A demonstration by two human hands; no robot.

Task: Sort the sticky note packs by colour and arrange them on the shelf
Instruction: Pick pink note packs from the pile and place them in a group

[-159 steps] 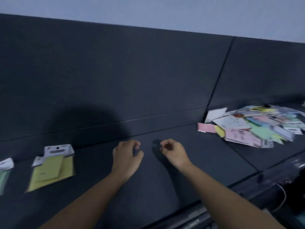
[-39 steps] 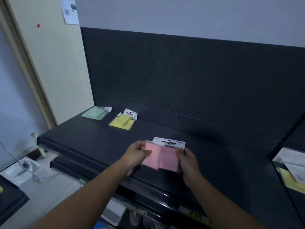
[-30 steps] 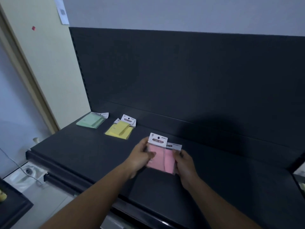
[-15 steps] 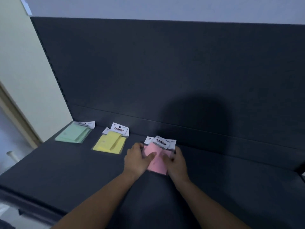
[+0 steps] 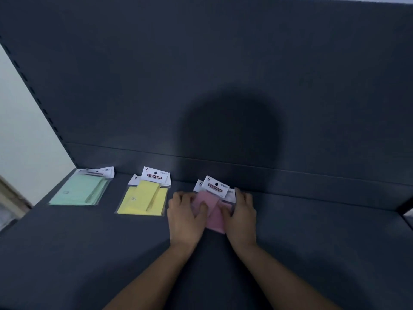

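Dark shelf [image 5: 89,253] is filling the frame, green packs [image 5: 78,191] and yellow packs [image 5: 143,202] lying centre left. Left hand [image 5: 185,218] and right hand [image 5: 240,218] are gripping opposite sides of the pink packs [image 5: 214,217], just right of the yellow, header cards pointing backward.

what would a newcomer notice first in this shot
The pink packs at the middle of the dark shelf draw the eye first, held from either side by the left hand and right hand. To their left, a yellow pile and a mint-green pile lie in a row near the back. A big round shadow sits on the back panel above the hands.
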